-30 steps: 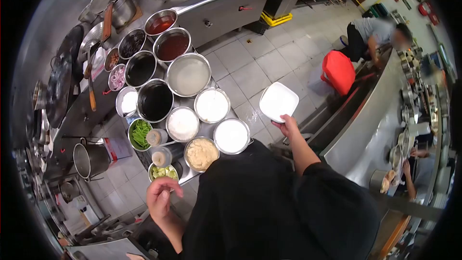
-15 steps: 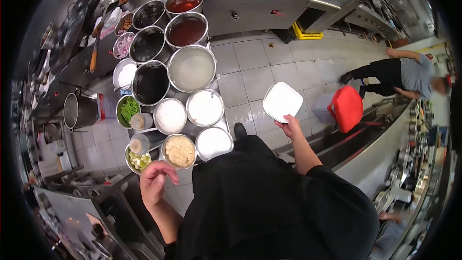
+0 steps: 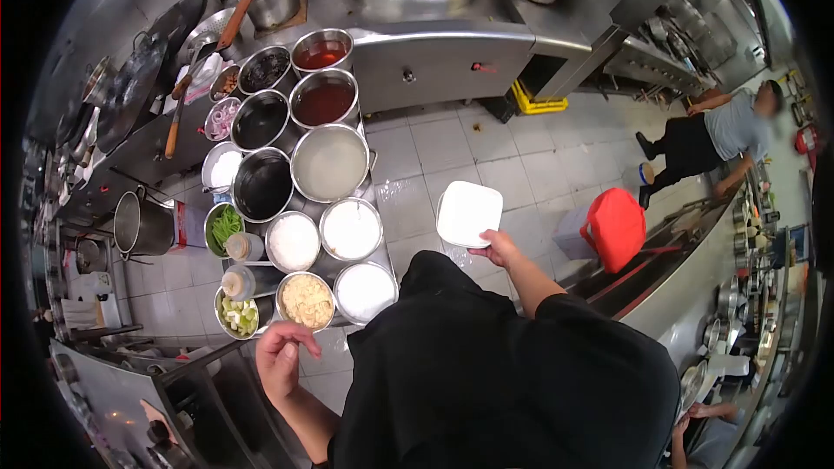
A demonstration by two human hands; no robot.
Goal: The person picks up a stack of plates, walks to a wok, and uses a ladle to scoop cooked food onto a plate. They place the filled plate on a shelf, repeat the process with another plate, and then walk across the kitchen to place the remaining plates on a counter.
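Observation:
My right hand (image 3: pixel 497 248) grips a white square dish (image 3: pixel 470 212) by its near corner and holds it over the tiled floor. My left hand (image 3: pixel 283 358) hovers in the air with loosely bent fingers, open and holding nothing. It is nearest to a steel pot of pale yellow minced food (image 3: pixel 307 300) and a bowl of chopped green-and-white vegetable (image 3: pixel 238 316). Beside them stand a pot of white powder (image 3: pixel 366 293), two more white-filled pots, and squeeze bottles (image 3: pixel 236 281).
Pots of dark sauce (image 3: pixel 263 184), cloudy liquid (image 3: pixel 329 163) and red liquid (image 3: pixel 321 55) line the seasoning station. A wok range (image 3: pixel 439 78) runs along the far side. To the right are a red-lidded bin (image 3: pixel 617 230) and a person in grey (image 3: pixel 737 128); another person (image 3: pixel 714 434) is lower right.
The view has tilted up, showing more of the range. My right hand and the dish have shifted left and down in view. The person in grey has changed posture, and the head is now higher.

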